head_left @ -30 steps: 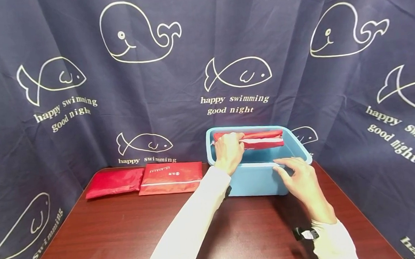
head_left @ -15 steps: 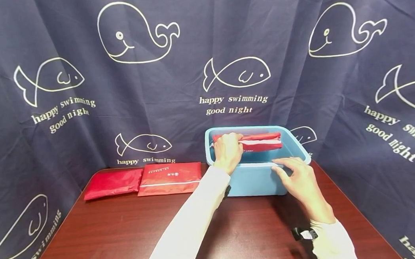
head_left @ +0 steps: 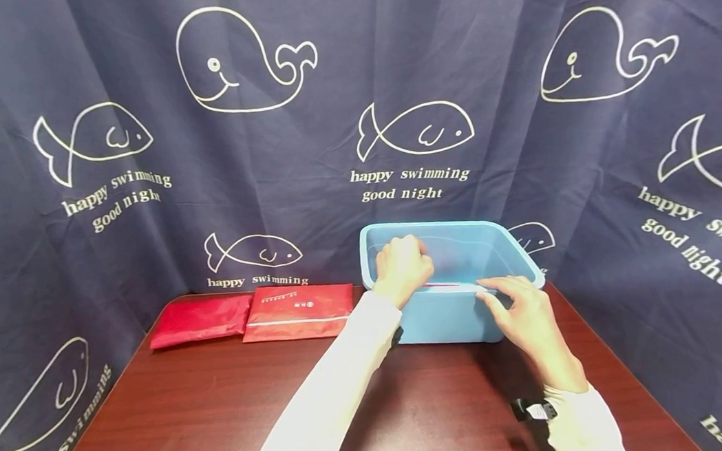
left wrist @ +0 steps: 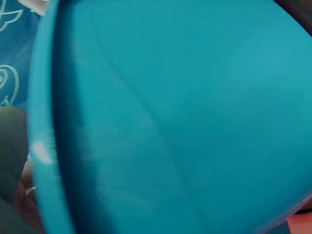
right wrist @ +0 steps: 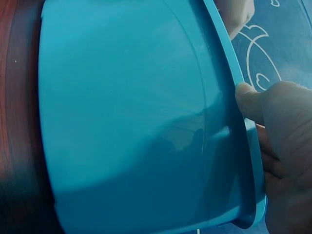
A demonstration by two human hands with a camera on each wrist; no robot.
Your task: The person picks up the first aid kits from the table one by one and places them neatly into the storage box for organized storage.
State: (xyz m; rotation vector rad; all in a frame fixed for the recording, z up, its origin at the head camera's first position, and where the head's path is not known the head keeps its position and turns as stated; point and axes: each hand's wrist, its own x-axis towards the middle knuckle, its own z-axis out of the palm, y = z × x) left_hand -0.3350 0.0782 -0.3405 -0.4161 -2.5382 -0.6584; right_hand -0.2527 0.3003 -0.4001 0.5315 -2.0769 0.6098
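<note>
In the head view, my left hand (head_left: 402,268) reaches over the front rim of the blue bin (head_left: 447,317), its fingers curled. A thin red strip of a pouch (head_left: 442,285) shows beside this hand, low behind the rim; the rest of the pouch and the fingers' contact with it are hidden. My right hand (head_left: 524,312) grips the bin's front rim near its right corner. In the right wrist view, the thumb of the right hand (right wrist: 287,141) lies on the near side of the rim (right wrist: 239,80), with fingers behind it.
Two red pouches lie side by side at the table's back left: a plain one (head_left: 200,319) and one with a white zip line (head_left: 299,312). A dark blue patterned curtain (head_left: 307,153) stands behind the brown table (head_left: 223,399).
The red pouch under my left hand has gone down and towards the front wall inside the bin, leaving only a strip in sight. My right hand has stayed at the rim.
</note>
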